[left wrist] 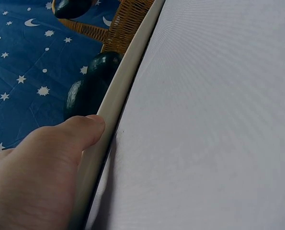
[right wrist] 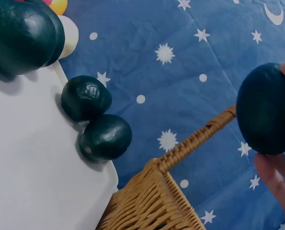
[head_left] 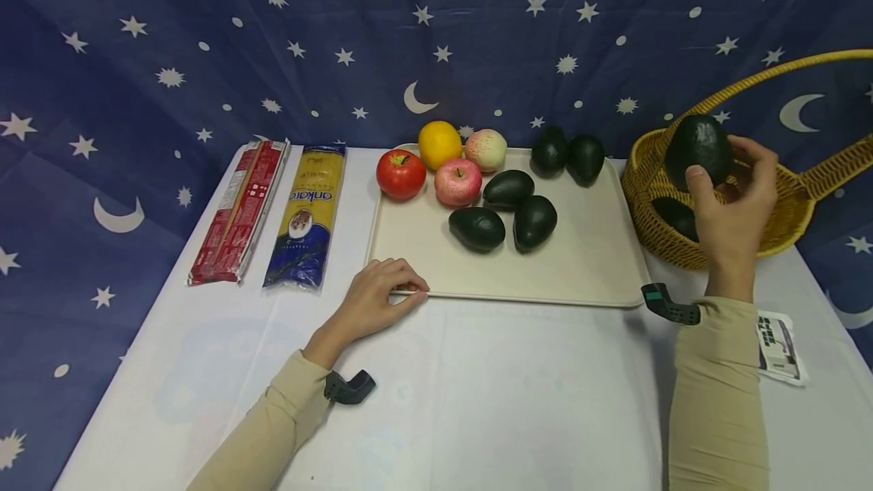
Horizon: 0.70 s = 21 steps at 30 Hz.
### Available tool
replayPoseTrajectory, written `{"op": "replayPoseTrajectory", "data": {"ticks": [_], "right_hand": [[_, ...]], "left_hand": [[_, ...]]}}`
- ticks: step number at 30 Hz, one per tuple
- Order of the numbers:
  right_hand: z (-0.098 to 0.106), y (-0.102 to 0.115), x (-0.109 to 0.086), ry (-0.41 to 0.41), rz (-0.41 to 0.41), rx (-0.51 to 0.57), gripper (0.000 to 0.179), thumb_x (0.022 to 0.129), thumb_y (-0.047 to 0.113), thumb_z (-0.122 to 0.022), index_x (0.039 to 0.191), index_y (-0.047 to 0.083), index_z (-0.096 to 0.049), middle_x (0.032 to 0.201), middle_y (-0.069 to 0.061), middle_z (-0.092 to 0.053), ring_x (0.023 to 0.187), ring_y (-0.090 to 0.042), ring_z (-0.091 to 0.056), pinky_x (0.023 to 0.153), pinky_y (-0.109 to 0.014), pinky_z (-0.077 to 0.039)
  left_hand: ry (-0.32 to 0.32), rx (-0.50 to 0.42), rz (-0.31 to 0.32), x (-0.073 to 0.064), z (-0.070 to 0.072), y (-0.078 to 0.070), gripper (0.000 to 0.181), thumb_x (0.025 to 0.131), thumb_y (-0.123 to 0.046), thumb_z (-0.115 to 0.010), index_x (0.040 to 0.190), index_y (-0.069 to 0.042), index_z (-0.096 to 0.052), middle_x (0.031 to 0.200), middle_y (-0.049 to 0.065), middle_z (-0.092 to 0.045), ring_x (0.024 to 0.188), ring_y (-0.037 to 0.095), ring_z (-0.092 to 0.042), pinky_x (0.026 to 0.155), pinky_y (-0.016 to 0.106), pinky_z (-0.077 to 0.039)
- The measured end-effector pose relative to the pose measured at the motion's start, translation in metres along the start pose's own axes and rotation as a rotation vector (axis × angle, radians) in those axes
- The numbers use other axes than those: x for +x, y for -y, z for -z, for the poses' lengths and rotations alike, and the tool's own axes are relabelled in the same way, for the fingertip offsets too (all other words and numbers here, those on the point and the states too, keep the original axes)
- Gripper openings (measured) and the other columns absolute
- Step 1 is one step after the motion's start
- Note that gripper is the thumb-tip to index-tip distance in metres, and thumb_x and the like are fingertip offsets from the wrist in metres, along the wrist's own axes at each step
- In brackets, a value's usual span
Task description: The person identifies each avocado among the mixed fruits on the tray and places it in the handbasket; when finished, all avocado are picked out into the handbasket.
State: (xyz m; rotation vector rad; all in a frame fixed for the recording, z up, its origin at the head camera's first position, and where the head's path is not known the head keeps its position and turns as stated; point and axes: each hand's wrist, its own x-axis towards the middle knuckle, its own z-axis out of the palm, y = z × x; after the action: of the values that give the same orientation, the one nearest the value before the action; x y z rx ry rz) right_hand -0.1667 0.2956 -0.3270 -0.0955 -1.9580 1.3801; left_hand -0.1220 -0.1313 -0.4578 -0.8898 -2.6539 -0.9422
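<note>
Gripping avocado [head_left: 699,148] at basket [head_left: 639,192], three o'clock: right hand [head_left: 740,207]. Left hand [head_left: 383,290] pinches tray [head_left: 586,275]. One avocado basketed; five seemingly left.

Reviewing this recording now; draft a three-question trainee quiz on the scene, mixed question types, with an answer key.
1. Multiple choice: what does the right hand hold?
A) an apple
B) an avocado
C) a tomato
2. True or false: the left hand grips the basket handle.
3. Short answer: which lies nearer to the tray, the red pack or the yellow-and-blue pack?

Key:
1. B.
2. False; it touches the near rim of the tray.
3. The yellow-and-blue pack.
</note>
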Motion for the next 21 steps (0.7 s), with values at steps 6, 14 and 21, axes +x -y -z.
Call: {"op": "replayPoseTrajectory", "data": {"ticks": [6, 14, 21], "right_hand": [[0.002, -0.019, 0.008, -0.073, -0.061, 0.083, 0.044, 0.082, 0.012, -0.062, 0.124, 0.017, -0.053, 0.123, 0.002, -0.051, 0.108, -0.014, -0.052, 0.092, -0.027, -0.043], [-0.001, -0.041, 0.016, -0.161, -0.160, 0.246, 0.040, 0.081, 0.011, -0.068, 0.119, 0.013, -0.056, 0.118, -0.002, -0.052, 0.102, -0.013, -0.051, 0.092, -0.025, -0.038], [0.001, -0.050, 0.018, -0.147, -0.338, 0.223, 0.042, 0.081, 0.016, -0.072, 0.119, 0.018, -0.055, 0.114, 0.004, -0.051, 0.093, -0.008, -0.049, 0.086, -0.020, -0.035]], "left_hand": [[0.005, 0.003, 0.006, 0.000, 0.002, 0.001, 0.008, 0.084, -0.031, -0.070, 0.091, -0.029, -0.070, 0.087, -0.017, -0.061, 0.082, -0.001, -0.054, 0.071, 0.024, -0.035], [-0.012, 0.000, -0.009, 0.001, 0.004, 0.002, 0.008, 0.083, -0.030, -0.071, 0.091, -0.029, -0.070, 0.087, -0.016, -0.062, 0.081, 0.000, -0.055, 0.070, 0.024, -0.035], [-0.001, -0.008, -0.002, -0.001, 0.002, 0.000, 0.008, 0.084, -0.031, -0.071, 0.091, -0.029, -0.070, 0.087, -0.017, -0.062, 0.081, 0.000, -0.054, 0.070, 0.024, -0.034]]}}
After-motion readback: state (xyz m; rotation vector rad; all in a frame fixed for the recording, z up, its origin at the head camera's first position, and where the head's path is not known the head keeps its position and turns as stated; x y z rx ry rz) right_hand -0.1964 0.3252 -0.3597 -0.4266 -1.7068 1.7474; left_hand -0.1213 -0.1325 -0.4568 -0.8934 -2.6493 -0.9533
